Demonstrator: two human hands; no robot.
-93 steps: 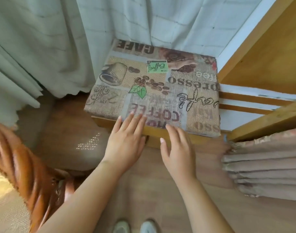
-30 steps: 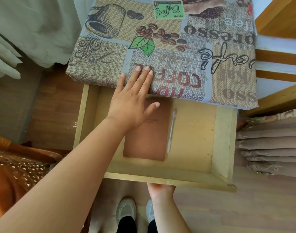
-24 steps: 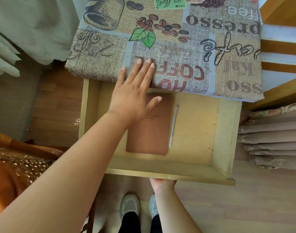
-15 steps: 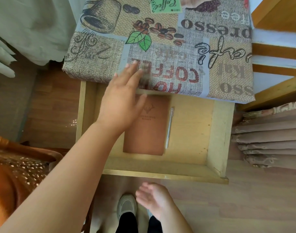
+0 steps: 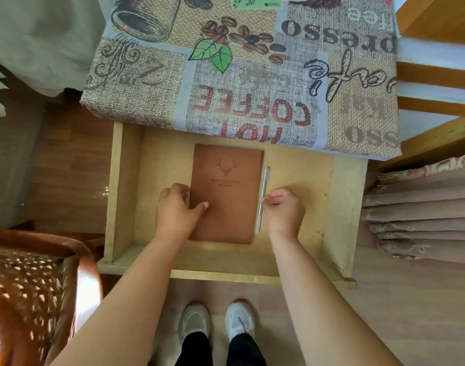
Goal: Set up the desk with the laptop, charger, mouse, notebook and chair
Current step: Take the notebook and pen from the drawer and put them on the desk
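A brown notebook (image 5: 230, 186) with a stag emblem lies flat in the open wooden drawer (image 5: 342, 207) under the desk. A silver pen (image 5: 263, 194) lies along its right edge. My left hand (image 5: 176, 210) grips the notebook's left edge, thumb on the cover and fingers curled under the side. My right hand (image 5: 284, 207) is closed around the lower part of the pen. The desk (image 5: 152, 101) carries a coffee-print cloth and juts over the back of the drawer. No laptop, charger or mouse is in view.
A brown wicker chair (image 5: 28, 286) stands at the lower left, close to the drawer's corner. Folded pinkish fabric (image 5: 421, 215) is stacked at the right. Pale curtains (image 5: 36, 35) hang at the upper left. A wooden frame (image 5: 442, 17) rises at the right. My shoes (image 5: 218, 320) are below the drawer front.
The drawer was pulled out earlier. My left hand left the desk edge and came down onto the notebook. My right hand let go of the drawer front and closed on the pen.
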